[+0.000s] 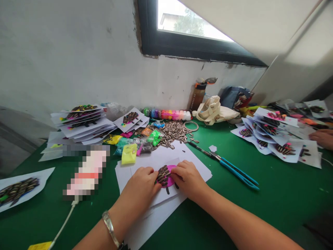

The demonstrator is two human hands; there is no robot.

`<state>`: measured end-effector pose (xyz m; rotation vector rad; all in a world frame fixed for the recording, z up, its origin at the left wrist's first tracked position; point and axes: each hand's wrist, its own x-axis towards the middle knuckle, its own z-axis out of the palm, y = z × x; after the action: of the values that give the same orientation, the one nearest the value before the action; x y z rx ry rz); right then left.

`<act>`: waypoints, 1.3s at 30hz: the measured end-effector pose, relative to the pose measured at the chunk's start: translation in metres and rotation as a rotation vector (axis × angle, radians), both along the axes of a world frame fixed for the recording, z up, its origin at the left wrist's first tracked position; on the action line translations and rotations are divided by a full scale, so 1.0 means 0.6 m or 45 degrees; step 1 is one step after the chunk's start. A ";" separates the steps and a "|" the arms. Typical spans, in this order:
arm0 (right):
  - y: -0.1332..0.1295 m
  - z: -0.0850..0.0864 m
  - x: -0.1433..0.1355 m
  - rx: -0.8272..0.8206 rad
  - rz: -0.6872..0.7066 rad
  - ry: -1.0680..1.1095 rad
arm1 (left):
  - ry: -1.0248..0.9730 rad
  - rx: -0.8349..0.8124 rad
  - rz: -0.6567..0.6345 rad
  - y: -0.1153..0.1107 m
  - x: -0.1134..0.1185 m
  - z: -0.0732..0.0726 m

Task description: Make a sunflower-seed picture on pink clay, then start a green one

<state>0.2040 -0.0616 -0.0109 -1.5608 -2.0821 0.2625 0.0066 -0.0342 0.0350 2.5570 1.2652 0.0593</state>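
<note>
A small white card lies on a stack of white paper. On the card is a pink clay shape, its left part covered with striped seeds, with black legs below. My left hand rests at the card's left, fingertips against the seeds' edge. My right hand has thumb and fingers pinched over the pink clay's right side; whatever they hold is too small to make out. A pile of loose seeds lies behind the paper, beside clay packets.
Stacked seed cards stand at the left and right. A pen and blue tweezers lie right of the paper. Behind are a bottle and cloth bag. Another person's hand is at far right.
</note>
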 end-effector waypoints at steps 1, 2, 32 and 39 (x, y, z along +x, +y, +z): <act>0.000 0.000 0.000 0.002 -0.001 -0.006 | 0.006 -0.006 0.002 0.000 0.001 0.001; 0.000 -0.001 -0.001 0.005 -0.004 -0.011 | 0.012 -0.009 0.001 0.000 0.001 0.003; 0.158 0.026 0.035 -0.027 -0.248 -0.383 | -0.125 -0.095 -0.009 0.018 -0.012 0.000; 0.150 0.006 0.044 0.007 -0.206 -0.390 | -0.144 -0.108 -0.012 0.020 -0.011 0.001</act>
<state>0.2302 0.0287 -0.0074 -1.8502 -2.1584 -0.0442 -0.0002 -0.0221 0.0358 2.4506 1.1877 0.1431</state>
